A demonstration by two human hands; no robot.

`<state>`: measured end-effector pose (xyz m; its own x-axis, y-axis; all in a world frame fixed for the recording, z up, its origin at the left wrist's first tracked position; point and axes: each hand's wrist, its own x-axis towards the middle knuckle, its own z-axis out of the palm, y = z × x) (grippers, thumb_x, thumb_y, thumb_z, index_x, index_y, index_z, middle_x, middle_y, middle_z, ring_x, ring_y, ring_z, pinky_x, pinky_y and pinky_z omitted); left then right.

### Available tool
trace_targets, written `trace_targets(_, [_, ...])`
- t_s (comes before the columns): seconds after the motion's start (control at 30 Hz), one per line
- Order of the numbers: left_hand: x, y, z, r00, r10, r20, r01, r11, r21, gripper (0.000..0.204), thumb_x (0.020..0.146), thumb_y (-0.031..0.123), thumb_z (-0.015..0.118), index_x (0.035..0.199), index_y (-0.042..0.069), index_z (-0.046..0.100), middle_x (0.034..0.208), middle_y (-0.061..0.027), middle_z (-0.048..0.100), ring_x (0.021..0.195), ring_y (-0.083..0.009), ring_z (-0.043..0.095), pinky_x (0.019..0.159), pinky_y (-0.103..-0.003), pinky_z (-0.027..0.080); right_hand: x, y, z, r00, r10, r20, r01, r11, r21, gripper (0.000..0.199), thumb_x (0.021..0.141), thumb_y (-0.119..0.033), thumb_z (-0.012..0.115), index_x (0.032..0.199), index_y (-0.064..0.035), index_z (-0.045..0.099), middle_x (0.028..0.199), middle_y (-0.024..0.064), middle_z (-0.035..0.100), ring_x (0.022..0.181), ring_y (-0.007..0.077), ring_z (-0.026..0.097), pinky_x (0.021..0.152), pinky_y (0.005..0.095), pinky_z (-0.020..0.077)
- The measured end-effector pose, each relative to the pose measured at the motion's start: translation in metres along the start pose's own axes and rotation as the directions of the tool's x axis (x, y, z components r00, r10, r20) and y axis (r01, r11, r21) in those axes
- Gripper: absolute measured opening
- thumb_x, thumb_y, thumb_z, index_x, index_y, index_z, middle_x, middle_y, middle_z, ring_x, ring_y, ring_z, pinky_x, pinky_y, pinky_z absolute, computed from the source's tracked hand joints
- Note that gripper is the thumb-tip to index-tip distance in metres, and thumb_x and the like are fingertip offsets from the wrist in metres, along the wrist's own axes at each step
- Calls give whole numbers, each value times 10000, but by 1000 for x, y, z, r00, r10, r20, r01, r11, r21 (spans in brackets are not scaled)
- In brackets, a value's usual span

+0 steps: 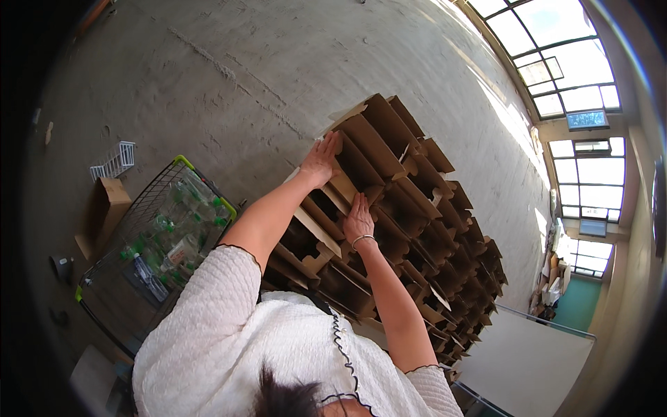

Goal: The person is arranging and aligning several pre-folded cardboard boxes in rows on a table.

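Head view, tilted scene. A stack of brown cardboard dividers (410, 229) fills the centre of the frame, its long axis running from the upper centre down toward the lower right. Both hands lie at its upper-left end. Left hand (321, 161): fingers spread flat, palm pressed on the outer edge of the top cardboard panel (361, 149) near the stack's upper-left corner; not clenched, no wrap around the edge seen. Right hand (358, 219): flat, fingers together and pointing up-frame, resting on a divider wall just below and right of the left hand; a bracelet sits at the wrist. The panel lies directly under and up-right of the left hand, so that hand is the nearer one; the right hand sits further into the stack. To the left of frame, apart from the stack, a wire cart (156, 236) holds clear bottles with green caps. Concrete floor (208, 69) behind.
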<state>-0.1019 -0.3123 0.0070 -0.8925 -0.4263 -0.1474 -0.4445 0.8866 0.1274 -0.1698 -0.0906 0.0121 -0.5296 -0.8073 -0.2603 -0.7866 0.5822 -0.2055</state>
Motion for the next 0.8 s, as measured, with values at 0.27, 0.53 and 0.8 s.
trace_targets(0.27, [-3,1,-7,1000,-20,11,19,995,94,884,1001,571,454,1572,-52,195,1679,-203,46,1556,-361,12,1231,-454,191,66,28,-106,961,-197,194,177,978,114,606,800,-32,614,1396,-82,520,1355,184,571,1244,369,553,1050,438,462])
trace_targets(0.53, [0,3,-3,999,-17,-40,19,999,47,889,991,570,470,1573,-47,202,1679,-201,56,1558,-351,18,1234,-435,193,136,53,-141,957,160,-241,-152,987,53,869,745,-172,809,1488,-26,382,1451,199,495,1343,345,486,1111,404,414])
trace_targets(0.8, [7,-1,0,989,-35,-144,-11,953,-304,1158,814,466,765,1543,-127,88,1644,-265,99,1541,-367,112,1268,-439,106,174,99,-85,971,240,10,-240,969,55,733,753,-395,798,1325,0,567,1267,238,651,1206,379,608,1006,448,494])
